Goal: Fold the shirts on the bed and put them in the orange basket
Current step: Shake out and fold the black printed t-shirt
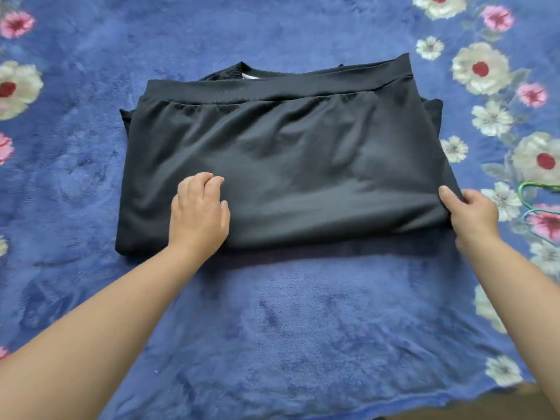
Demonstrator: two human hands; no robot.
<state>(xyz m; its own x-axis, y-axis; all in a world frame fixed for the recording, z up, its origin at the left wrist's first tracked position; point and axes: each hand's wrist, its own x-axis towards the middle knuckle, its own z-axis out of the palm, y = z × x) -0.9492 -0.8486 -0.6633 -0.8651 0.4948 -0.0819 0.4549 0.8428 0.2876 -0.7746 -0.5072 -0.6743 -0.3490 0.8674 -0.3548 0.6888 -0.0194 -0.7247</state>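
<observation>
A black shirt lies folded in half on the bed, its ribbed hem brought up over the collar at the far edge. My left hand rests on the shirt's near left part, fingers loosely curled, holding nothing. My right hand grips the shirt's near right corner, thumb on top of the cloth and fingers tucked under the edge. The orange basket is out of view.
The bed is covered by a plush blue blanket with white and pink flowers along its sides. Thin green and blue wire loops lie at the right edge. The blanket's near edge shows at bottom right.
</observation>
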